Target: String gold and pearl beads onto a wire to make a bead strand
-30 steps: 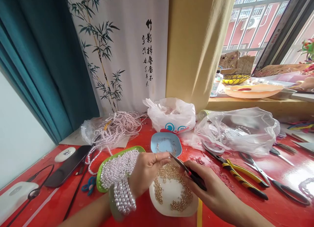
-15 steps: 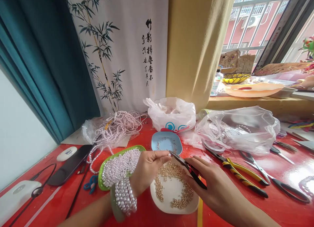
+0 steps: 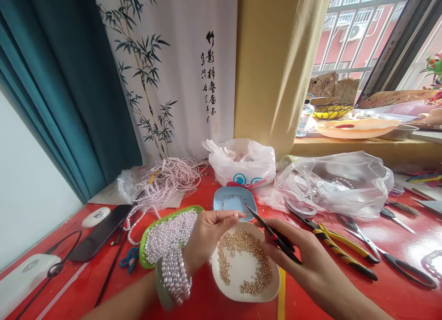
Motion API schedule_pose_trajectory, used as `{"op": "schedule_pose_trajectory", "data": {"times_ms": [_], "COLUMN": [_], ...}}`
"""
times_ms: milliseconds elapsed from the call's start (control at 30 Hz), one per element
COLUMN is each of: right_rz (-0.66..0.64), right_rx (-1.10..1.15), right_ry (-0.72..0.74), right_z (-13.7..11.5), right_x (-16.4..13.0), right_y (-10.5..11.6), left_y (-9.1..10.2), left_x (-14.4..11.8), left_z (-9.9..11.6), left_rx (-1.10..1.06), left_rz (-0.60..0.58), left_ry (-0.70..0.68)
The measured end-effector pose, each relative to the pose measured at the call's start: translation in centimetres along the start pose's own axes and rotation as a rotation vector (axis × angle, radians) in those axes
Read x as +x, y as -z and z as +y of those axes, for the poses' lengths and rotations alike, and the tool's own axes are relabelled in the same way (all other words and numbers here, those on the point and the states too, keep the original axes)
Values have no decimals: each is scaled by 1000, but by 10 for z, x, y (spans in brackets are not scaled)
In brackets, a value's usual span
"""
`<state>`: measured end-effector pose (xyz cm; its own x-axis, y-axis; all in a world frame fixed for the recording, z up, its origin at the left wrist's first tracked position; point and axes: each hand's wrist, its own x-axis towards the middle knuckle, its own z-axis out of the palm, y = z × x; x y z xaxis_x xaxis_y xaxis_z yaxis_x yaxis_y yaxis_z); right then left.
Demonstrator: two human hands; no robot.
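My left hand (image 3: 207, 232) is closed in a pinch over the near edge of the blue dish (image 3: 228, 199); what the fingertips hold is too small to make out. Pearl bracelets (image 3: 177, 275) and a pale green bangle (image 3: 163, 283) circle that wrist. My right hand (image 3: 297, 246) grips slim-nosed pliers (image 3: 274, 237) with red and black handles. Their tips point up and left over the blue dish, just apart from my left fingertips. Below both hands stands a white bowl (image 3: 243, 296) with gold beads (image 3: 264, 260) scattered in it. Tiny pieces lie in the blue dish.
A green tray (image 3: 143, 251) of pearl beads sits left, with pearl strands (image 3: 172, 182) behind. Plastic bags (image 3: 241, 168) stand at the back. Yellow-black pliers (image 3: 340, 251) and scissors (image 3: 397, 264) lie right; a phone (image 3: 100, 235) and a blue object (image 3: 129, 260) lie left.
The pliers' tips have drawn away from my left fingertips, and my right hand has shifted slightly right. My left hand stays nearly in place, still pinched.
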<state>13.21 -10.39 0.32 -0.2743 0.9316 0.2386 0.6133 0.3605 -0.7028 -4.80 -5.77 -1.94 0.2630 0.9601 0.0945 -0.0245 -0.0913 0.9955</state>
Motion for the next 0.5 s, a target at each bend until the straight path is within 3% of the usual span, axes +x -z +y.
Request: {"op": "schedule_pose_trajectory", "data": {"times_ms": [100, 200, 300, 500], "right_rz": [-162, -253, -306, -331], "right_rx": [495, 787, 945, 1054], "right_ry": [-253, -333, -338, -385], "right_z": [-8, -10, -13, -12], "right_x": [0, -1, -2, 0], "right_y": [1, 0, -2, -1], "left_y": [0, -2, -2, -2], "left_x": [1, 0, 0, 0], "left_z": [0, 1, 1, -1], "left_rx": [-65, -145, -208, -202], "left_rz": [15, 23, -17, -8], "left_ry": [4, 11, 19, 19]}}
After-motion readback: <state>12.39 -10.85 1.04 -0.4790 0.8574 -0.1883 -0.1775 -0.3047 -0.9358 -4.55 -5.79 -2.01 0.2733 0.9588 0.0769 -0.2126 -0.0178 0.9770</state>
